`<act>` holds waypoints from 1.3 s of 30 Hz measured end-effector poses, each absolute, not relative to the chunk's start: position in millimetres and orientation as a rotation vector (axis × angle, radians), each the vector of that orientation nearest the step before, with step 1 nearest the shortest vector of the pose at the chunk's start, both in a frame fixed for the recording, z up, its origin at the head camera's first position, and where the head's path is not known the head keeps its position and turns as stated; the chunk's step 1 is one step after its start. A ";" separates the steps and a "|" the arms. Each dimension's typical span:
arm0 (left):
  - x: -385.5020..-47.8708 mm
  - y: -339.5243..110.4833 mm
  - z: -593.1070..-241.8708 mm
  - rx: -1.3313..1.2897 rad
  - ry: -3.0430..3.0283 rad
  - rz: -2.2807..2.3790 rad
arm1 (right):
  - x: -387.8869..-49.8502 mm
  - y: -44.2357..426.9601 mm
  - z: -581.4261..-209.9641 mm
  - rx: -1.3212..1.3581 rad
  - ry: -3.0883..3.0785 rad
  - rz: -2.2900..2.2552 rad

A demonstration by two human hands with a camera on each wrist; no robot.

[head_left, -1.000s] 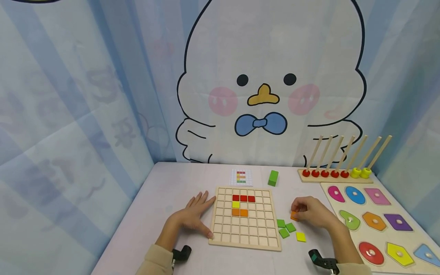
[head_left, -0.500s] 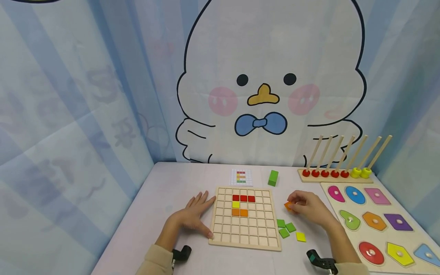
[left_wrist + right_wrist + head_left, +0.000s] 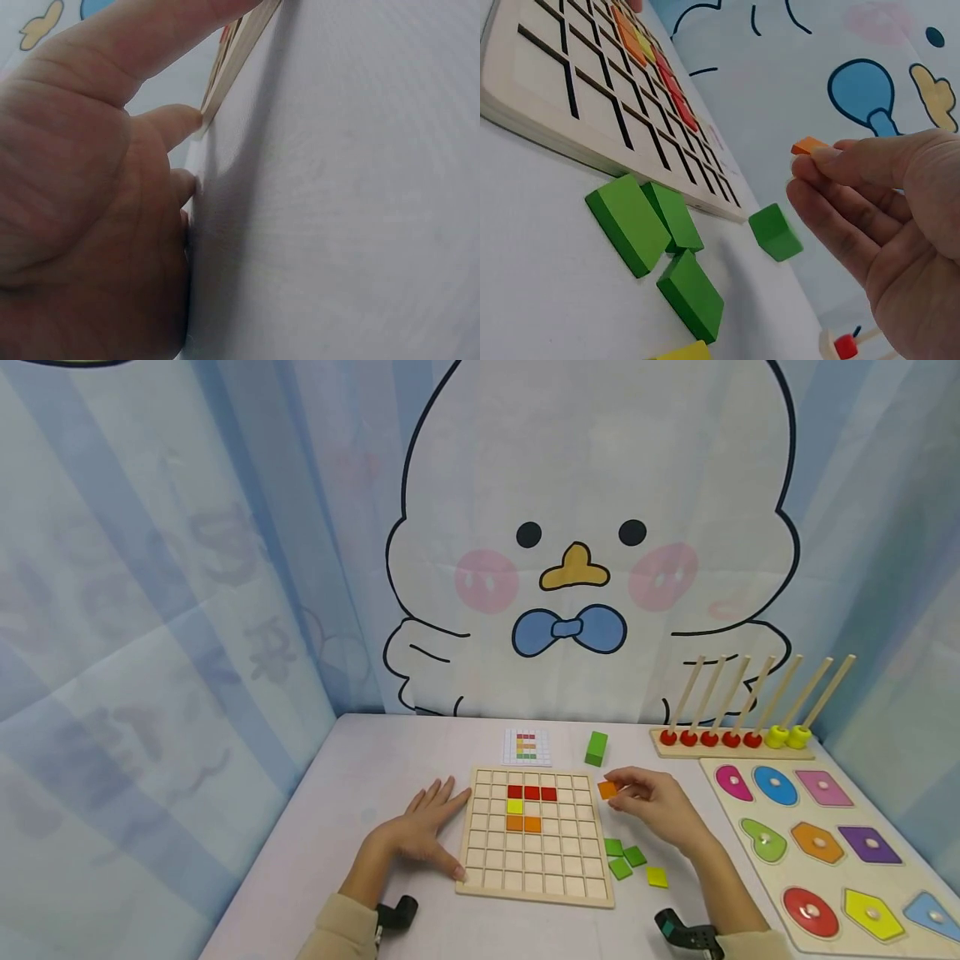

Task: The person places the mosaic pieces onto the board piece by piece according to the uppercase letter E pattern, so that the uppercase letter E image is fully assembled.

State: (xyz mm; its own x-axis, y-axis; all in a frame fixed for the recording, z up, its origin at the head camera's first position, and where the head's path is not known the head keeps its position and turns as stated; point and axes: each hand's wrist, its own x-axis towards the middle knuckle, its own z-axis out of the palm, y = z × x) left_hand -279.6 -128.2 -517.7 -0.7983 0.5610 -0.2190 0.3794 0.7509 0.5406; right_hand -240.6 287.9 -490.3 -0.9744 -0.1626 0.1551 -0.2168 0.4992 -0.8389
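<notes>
My right hand [image 3: 656, 806] pinches an orange square tile [image 3: 607, 790] between thumb and fingertips, above the right edge of a wooden grid board [image 3: 555, 861]. In the right wrist view the tile [image 3: 808, 145] is clear of the table. My left hand [image 3: 422, 832] lies with fingers spread, its thumb and a fingertip touching the board's left edge. Set in the board are a row of red tiles [image 3: 532, 793], one yellow tile [image 3: 514, 807] and two orange tiles [image 3: 523, 823]. Loose green tiles [image 3: 620, 868] and a yellow tile [image 3: 657, 877] lie right of the board.
Behind the board lies a pattern card [image 3: 527, 747] with a coloured letter E, and near it a green block [image 3: 596, 749]. At the right stand a peg rack [image 3: 731, 753] with red and yellow beads and a shape puzzle board [image 3: 776, 881]. A printed curtain hangs behind.
My right hand has lifted the orange tile from beside the loose tiles and carried it left and away from me, to the board's right edge. The left hand has stayed in place.
</notes>
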 end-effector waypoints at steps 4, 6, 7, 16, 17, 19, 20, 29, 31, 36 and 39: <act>-279.4 -128.2 -517.5 0.719 2.578 0.682 | -241.0 280.0 -491.7 0.326 -2.662 1.439; -279.4 -128.3 -517.3 0.718 2.575 0.682 | -241.5 275.6 -492.6 0.313 -2.661 1.405; -279.4 -128.3 -517.3 0.717 2.575 0.682 | -241.6 273.3 -492.9 0.301 -2.661 1.393; -280.0 -127.4 -517.2 0.711 2.577 0.680 | -240.7 252.4 -492.3 0.337 -2.680 1.301; -279.9 -127.3 -517.2 0.712 2.577 0.680 | -240.6 250.3 -492.8 0.348 -2.681 1.297; -279.8 -127.1 -516.9 0.713 2.576 0.680 | -240.2 245.9 -494.2 0.359 -2.683 1.299; -279.7 -127.1 -516.7 0.714 2.576 0.678 | -239.9 243.7 -494.9 0.372 -2.688 1.298; -279.3 -126.9 -515.5 0.713 2.582 0.678 | -241.0 222.9 -499.4 0.492 -2.760 1.281; -279.4 -126.8 -515.7 0.715 2.582 0.676 | -241.3 219.6 -499.4 0.467 -2.772 1.286; -279.8 -126.9 -516.2 0.716 2.584 0.670 | -242.6 214.1 -502.7 0.426 -2.806 1.311; -279.4 -126.6 -515.7 0.715 2.586 0.668 | -243.2 212.3 -506.2 0.440 -2.813 1.329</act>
